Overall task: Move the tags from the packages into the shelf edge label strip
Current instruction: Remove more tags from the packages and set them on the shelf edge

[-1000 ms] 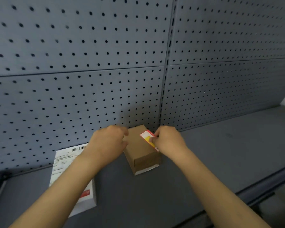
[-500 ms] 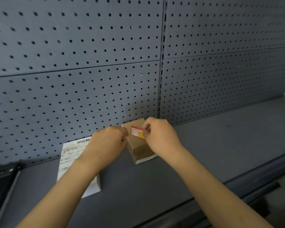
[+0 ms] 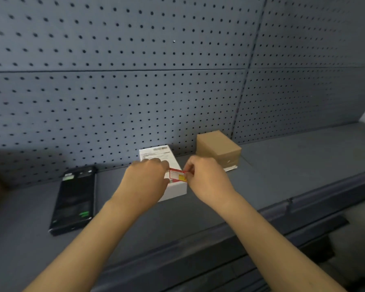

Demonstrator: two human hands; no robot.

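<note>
My right hand [image 3: 207,178] pinches a small red, white and yellow tag [image 3: 177,175] and holds it just above the near end of a white package [image 3: 174,189] with a printed label. My left hand [image 3: 148,178] lies on that package with its fingers curled, and its fingertips meet the tag's left end. A sliver of red and green shows on the package under the held tag. A plain brown box [image 3: 219,150] stands behind my right hand against the pegboard, with no tag on its visible faces. The shelf edge label strip [image 3: 240,232] runs along the shelf's front, below my forearms.
A flat black box [image 3: 74,199] lies on the grey shelf [image 3: 293,165] to the left of my hands. A grey pegboard wall [image 3: 135,91] closes the back. A lower shelf edge shows at the bottom right.
My right hand lifted the tag off the brown box and carried it left over the white package. My left hand left the brown box and settled on the white package. The view swung left.
</note>
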